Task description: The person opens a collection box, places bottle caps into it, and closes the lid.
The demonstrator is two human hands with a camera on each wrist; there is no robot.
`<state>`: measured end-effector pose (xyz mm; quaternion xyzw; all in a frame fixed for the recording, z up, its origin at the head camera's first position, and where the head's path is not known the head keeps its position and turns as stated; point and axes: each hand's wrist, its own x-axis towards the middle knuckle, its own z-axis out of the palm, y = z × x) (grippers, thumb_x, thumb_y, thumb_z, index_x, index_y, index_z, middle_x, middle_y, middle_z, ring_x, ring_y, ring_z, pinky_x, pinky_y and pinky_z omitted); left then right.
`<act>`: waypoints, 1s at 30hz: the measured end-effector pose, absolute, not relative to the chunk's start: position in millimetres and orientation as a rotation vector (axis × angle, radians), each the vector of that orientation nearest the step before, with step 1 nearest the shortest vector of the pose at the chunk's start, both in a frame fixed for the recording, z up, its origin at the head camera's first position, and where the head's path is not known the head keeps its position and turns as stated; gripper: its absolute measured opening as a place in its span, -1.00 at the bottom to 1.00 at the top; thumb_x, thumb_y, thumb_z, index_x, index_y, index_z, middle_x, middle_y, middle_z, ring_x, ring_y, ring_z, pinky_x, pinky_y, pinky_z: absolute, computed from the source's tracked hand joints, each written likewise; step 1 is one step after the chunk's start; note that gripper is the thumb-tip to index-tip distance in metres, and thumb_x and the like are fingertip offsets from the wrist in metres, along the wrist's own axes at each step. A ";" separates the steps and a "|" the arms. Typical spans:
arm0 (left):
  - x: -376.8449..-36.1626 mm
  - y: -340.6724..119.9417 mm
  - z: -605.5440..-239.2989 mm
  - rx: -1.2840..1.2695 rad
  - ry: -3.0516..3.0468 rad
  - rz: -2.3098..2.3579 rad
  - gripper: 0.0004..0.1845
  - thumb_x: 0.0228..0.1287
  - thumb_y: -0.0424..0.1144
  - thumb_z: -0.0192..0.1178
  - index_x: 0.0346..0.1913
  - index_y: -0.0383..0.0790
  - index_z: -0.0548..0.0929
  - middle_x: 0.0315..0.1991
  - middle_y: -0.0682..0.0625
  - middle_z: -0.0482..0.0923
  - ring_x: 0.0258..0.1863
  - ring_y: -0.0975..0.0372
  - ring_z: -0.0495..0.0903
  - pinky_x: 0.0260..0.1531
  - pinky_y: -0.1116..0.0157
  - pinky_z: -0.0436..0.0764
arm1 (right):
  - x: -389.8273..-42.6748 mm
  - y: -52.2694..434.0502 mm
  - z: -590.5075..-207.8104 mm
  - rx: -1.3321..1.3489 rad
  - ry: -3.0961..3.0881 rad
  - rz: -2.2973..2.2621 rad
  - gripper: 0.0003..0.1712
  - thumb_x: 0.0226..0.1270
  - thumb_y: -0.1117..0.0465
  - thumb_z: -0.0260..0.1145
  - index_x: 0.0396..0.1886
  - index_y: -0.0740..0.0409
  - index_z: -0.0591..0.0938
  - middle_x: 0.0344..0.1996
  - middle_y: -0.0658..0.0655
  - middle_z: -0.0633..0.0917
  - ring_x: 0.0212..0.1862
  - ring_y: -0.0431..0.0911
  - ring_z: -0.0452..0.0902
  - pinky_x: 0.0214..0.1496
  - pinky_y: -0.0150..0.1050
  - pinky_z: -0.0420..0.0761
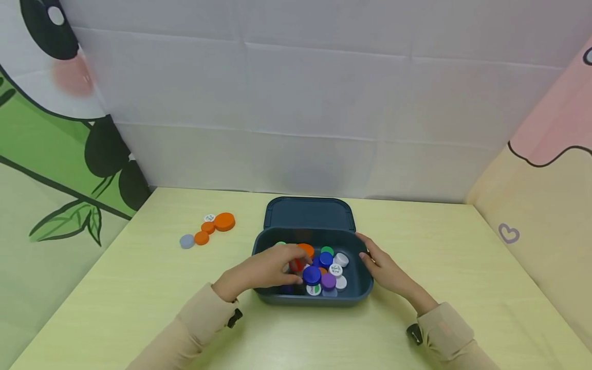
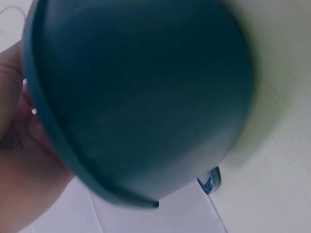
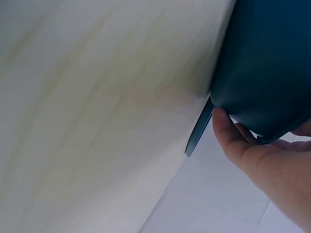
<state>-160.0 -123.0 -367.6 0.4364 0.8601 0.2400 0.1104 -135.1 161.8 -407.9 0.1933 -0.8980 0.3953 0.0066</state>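
A dark teal box (image 1: pixel 314 302) on the table holds several plastic caps, among them a large blue cap (image 1: pixel 312 276), a purple cap (image 1: pixel 328 281), a red cap (image 1: pixel 297 265) and white ones. My left hand (image 1: pixel 270 267) reaches over the box's left rim, its thumb and fingertips close beside the large blue cap. Whether they pinch it cannot be made out; the box wall (image 2: pixel 146 97) blocks the left wrist view. My right hand (image 1: pixel 388 270) grips the right rim, with fingers (image 3: pixel 231 131) against the outer wall.
The box's lid (image 1: pixel 309 213) lies behind it. Left of the box, on the table (image 1: pixel 139 288), are a large orange cap (image 1: pixel 224 222), two smaller orange caps (image 1: pixel 201 238), a white printed cap (image 1: pixel 209 218) and a pale blue cap (image 1: pixel 187 241). A white cloth wall (image 1: pixel 300 103) stands behind.
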 end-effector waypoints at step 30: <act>-246.9 -225.3 -379.3 0.590 2.902 1.189 -0.67 0.17 -0.33 0.19 0.01 -0.33 0.52 -0.02 -0.25 0.54 -0.04 -0.10 0.55 -0.06 0.06 0.56 | -151.9 172.6 -411.6 0.644 -2.800 1.236 -0.44 0.41 0.34 -0.07 0.36 0.32 0.09 0.30 0.41 0.23 0.33 0.29 0.12 0.27 0.19 0.21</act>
